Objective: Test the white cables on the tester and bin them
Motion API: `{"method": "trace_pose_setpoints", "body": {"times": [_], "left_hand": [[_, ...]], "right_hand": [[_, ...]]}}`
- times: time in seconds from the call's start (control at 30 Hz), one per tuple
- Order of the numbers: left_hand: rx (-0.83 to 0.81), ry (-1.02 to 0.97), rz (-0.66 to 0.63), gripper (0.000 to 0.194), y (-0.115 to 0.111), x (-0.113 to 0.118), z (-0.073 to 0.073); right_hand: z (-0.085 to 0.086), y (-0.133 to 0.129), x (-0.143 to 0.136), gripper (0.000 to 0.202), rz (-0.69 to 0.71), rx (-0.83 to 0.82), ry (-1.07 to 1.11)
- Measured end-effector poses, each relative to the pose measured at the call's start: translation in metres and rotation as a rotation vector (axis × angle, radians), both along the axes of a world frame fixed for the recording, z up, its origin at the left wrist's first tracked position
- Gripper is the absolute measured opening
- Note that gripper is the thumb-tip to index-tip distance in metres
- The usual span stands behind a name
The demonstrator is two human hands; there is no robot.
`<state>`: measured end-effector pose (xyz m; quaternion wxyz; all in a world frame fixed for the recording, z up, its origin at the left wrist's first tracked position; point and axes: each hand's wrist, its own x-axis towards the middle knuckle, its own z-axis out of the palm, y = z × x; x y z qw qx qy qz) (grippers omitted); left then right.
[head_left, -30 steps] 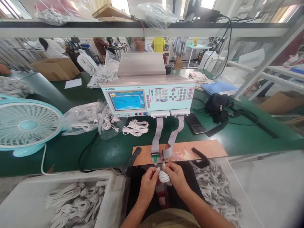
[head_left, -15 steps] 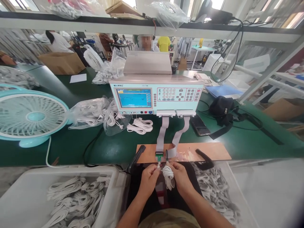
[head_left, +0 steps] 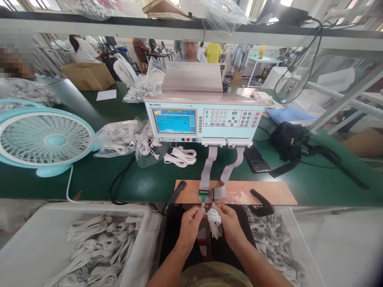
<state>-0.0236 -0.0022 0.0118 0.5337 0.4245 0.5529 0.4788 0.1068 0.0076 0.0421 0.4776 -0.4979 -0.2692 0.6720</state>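
My left hand point(head_left: 192, 223) pinches a small cable plug at the green connector board point(head_left: 204, 197) on the front edge of the wooden strip point(head_left: 269, 191). Beside it, my right hand point(head_left: 229, 221) grips the other end of the cable at the black upright connector point(head_left: 213, 194). The white coiled cable point(head_left: 214, 221) hangs between both hands, below the strip's edge. Two grey ribbon cables point(head_left: 230, 171) run from these connectors up to the tester point(head_left: 176, 139), whose blue screen is lit. Fingertips largely hide the plugs.
A teal fan point(head_left: 56, 140) stands at left. Bagged cables point(head_left: 119, 137) and a loose cable bundle point(head_left: 180, 156) lie before the tester. Black clamps point(head_left: 262, 203) hold the strip. A phone point(head_left: 256, 159) lies right. Bins of cables point(head_left: 143, 215) flank my lap. People are beyond.
The view has shifted slightly, moving the scene to the right. Both hands keep their hold at the connectors. Part of another person now shows at the far left.
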Motion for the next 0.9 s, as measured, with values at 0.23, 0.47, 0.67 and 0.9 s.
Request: {"method": "trace_pose_setpoints", "body": {"times": [0.23,0.47,0.67,0.9], "left_hand": [[0.062,0.099,-0.057,0.036,0.006,-0.006,0.003],[0.007,-0.022,0.083,0.033,-0.002,0.007,0.002],[-0.018,0.049,0.094,0.037,0.001,0.012,-0.005],[0.043,0.213,0.080,0.037,-0.019,-0.016,0.039]], "right_hand": [[-0.008,0.001,0.002,0.039,0.005,0.006,0.018],[-0.006,0.000,0.001,0.037,0.023,0.013,0.040],[-0.007,0.001,0.002,0.037,0.024,0.010,-0.042],[-0.023,0.005,0.011,0.034,-0.029,-0.013,-0.235]]}}
